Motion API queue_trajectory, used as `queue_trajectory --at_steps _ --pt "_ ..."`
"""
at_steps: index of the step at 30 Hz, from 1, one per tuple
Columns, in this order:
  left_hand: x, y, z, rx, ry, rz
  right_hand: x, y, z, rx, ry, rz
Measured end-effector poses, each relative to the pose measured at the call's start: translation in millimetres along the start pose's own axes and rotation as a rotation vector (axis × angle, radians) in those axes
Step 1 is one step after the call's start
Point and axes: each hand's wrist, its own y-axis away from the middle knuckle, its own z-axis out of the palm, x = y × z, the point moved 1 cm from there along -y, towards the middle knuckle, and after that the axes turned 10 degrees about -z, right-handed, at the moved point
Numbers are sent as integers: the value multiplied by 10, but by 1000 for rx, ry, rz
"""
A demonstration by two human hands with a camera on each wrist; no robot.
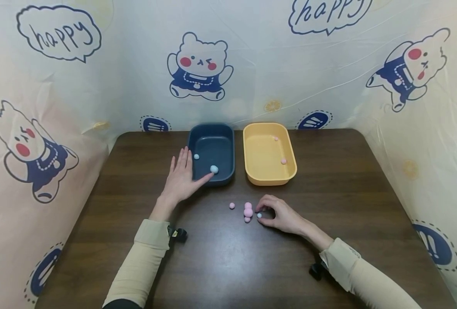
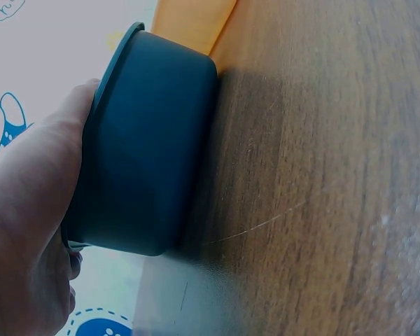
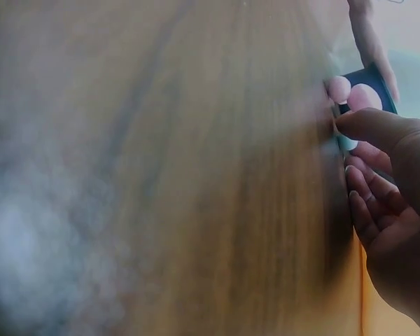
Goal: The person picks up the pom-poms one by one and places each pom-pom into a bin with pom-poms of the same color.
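My left hand [image 1: 181, 178] rests along the left and front rim of a dark blue bin [image 1: 230, 148], fingers straight and thumb spread over the front corner. Inside that bin are two light blue balls, a bigger one [image 1: 214, 169] near the thumb and a smaller one [image 1: 196, 156]. On the table, my right hand [image 1: 284, 216] pinches a small light blue ball [image 1: 259, 215] between thumb and index finger; the right wrist view shows the ball [image 3: 348, 143] partly hidden by the thumb. Just left of it lie several pink balls [image 1: 248, 213] in a row touching one another.
A yellow bin [image 1: 263, 150] stands right of the blue one, with two pink balls [image 1: 284, 161] inside. One loose pink ball [image 1: 232, 206] lies left of the pink row. Behind the brown wooden table [image 1: 220, 274] hangs a printed curtain [image 1: 251, 64].
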Motion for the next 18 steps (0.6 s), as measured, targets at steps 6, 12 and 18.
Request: queue_trajectory --at_steps 6,12,18 --pt "6 0 -2 -2 -1 -1 6 4 -16 -29 -14 54" --pt "6 -10 4 -4 -5 -2 17 14 -20 -32 -17 55" --pt "1 -17 2 -12 -3 -5 24 29 -22 -18 -23 40"
